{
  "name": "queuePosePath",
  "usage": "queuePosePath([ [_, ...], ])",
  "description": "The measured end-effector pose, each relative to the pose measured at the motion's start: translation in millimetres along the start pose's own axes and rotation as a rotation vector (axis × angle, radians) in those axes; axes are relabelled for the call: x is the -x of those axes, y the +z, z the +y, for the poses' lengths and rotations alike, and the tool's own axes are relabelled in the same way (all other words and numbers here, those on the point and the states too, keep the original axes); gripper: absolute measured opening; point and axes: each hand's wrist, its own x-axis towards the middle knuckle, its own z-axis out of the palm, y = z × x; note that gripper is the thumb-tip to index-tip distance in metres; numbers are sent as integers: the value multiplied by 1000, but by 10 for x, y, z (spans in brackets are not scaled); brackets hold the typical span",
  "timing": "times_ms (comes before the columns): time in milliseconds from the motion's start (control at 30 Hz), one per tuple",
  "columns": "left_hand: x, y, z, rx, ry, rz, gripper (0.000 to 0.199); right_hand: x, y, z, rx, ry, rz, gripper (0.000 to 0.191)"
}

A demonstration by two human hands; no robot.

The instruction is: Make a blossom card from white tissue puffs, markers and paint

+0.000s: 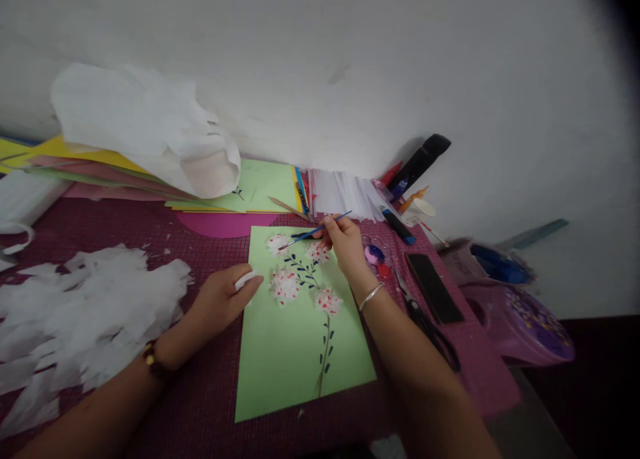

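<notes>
A light green sheet [285, 372] lies on the table, bearing several white, red-dotted flowers [285, 286] with dark blue leaves and brown stems. My right hand [344, 242] pinches a thin blue paintbrush [314, 232] above the sheet's upper part. The brush tip is at the top left flower [278, 244]. My left hand [227, 296] is closed around a small white piece [245, 279] at the sheet's left edge. Beside my right hand sits a clear paint palette [375, 255] with pink, dark blue and red paint.
Torn white paper [105, 312] is heaped at the left. Coloured sheets [270, 179] and white strips [343, 191] lie by the wall. Scissors [425, 322], a dark phone-like slab [434, 288] and a blue-black marker [398, 226] are at the right, near a pink stool [520, 322].
</notes>
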Motion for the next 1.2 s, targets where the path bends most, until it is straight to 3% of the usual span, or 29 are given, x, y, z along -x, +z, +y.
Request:
queuePosePath([
  [267, 2, 1, -1, 3, -3, 6, 38, 75, 129, 51, 28, -15, -37, 34],
  [500, -1, 8, -3, -7, -8, 3, 38, 80, 120, -24, -11, -37, 24, 29],
  [667, 4, 9, -7, -2, -14, 2, 37, 76, 129, -23, 55, -22, -39, 29],
  [867, 7, 8, 3, -8, -3, -3, 37, 83, 95, -86, 27, -57, -28, 25],
  [1067, 5, 0, -3, -9, -5, -11, 38, 67, 99, -62, 67, -40, -118, 27],
  [1200, 5, -1, -5, -6, -1, -11, 37, 32, 49, -112, 60, -53, -104, 29],
])
